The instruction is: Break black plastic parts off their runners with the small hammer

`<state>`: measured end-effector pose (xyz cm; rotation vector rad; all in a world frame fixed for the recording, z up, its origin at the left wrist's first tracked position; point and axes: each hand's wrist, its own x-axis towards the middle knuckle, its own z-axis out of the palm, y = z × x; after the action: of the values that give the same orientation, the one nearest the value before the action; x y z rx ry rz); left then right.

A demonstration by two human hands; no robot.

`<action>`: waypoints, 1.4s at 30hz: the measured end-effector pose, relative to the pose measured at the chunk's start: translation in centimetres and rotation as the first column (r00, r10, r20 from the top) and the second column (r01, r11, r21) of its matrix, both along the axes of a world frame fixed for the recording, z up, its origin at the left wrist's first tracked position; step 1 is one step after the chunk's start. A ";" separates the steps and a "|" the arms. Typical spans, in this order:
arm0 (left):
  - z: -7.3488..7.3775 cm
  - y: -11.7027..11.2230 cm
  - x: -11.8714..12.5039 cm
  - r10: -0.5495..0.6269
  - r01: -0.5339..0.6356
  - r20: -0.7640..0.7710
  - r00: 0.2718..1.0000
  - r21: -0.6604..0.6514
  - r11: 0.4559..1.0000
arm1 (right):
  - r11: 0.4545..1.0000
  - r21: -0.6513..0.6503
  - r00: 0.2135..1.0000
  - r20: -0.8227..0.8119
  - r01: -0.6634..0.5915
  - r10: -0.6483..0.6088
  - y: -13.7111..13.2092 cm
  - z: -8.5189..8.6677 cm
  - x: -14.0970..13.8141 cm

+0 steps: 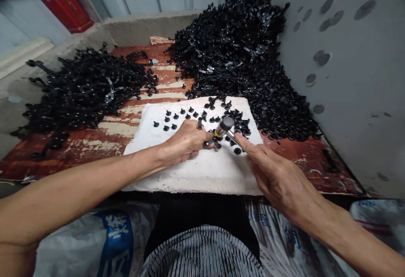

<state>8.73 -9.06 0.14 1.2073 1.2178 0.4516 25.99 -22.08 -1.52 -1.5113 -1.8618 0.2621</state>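
Observation:
My left hand [187, 141] is closed on a black metal bracket [200, 123] at the middle of a white pad [190, 175]. In my right hand [268, 165] is a small hammer [225, 126] with a dark round face and a silver shaft, its index finger stretched along the handle. The hammer's head is right beside my left fingertips, over black parts there; whether it touches them I cannot tell. Several black knobs with short stems [166, 128] stand spread on the pad's left side. More black knobs [238, 120] crowd its right side.
A pile of black assembled parts [79, 87] lies at the left on the worn red-brown board [120, 127]. A taller heap of black brackets and knobs [234, 44] rises at the back right, against a grey panel [344, 74]. Printed sacks [85, 243] lie below the board's front edge.

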 end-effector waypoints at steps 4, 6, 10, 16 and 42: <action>-0.3 -0.1 0.1 -0.004 0.004 0.018 1.000 0.017 1.000 | 0.996 0.092 1.000 0.008 0.006 -0.007 -0.3 -0.4 0.0; -0.4 -0.1 0.2 -0.008 0.007 0.040 0.999 0.025 1.000 | 0.997 0.075 0.999 0.043 -0.002 -0.001 -0.3 -0.5 0.1; -0.1 -0.3 -0.3 0.043 -0.042 0.027 0.999 -0.046 0.998 | 0.999 -0.014 0.993 0.106 -0.051 0.053 0.7 -0.3 0.8; 1.3 -0.6 -3.6 0.104 -0.099 0.062 0.993 -0.083 0.992 | 0.999 -0.039 0.995 0.091 0.035 -0.031 2.7 -1.3 0.9; 1.4 -4.1 -6.9 0.168 -0.153 0.245 0.955 -0.079 0.985 | 0.869 -0.462 0.504 -0.801 -0.175 -0.324 3.5 1.5 -5.8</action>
<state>1.84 -13.17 1.52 0.9714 1.1061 0.6646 20.16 -18.58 -0.07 -1.3417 -0.8905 1.2995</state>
